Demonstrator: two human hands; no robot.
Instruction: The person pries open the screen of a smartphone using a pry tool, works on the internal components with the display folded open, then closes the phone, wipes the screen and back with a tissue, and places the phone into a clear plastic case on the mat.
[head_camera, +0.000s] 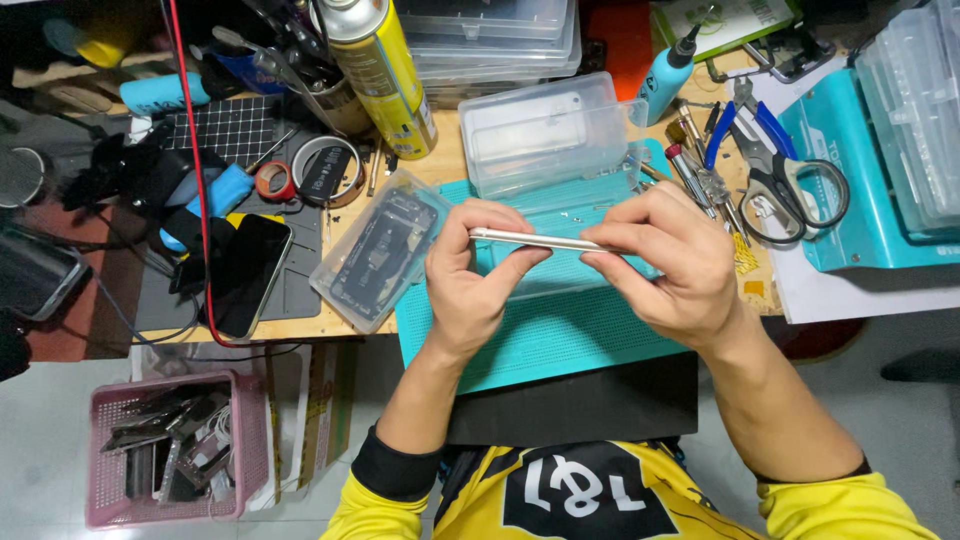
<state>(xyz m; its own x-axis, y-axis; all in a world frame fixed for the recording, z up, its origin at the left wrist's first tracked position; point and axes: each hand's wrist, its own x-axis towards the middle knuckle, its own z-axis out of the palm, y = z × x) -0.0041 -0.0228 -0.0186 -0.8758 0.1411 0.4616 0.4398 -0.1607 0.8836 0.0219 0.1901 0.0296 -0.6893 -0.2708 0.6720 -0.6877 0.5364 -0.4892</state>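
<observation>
Over the teal mat (560, 335), two hands pinching one thin silver phone (540, 240), seen edge-on.

Nearest, left hand (470, 285) curled narrow, thumb and fingers nipping the phone's left end. Right hand (675, 265) curled narrow too, fingertips squeezing the right end. Phone between both hands, lifted off the mat, long side running left to right, almost flat, left end a tiny bit higher. Just left of the hands, a clear tray (380, 250) with a dark phone part inside. Behind the hands, an open clear plastic box (545, 130). Farther left, a black phone (245, 275) lying on a grey pad. Farther back, a yellow spray can (385, 70). Off to the right, blue-handled pliers (745, 125) and scissors (790, 185).
</observation>
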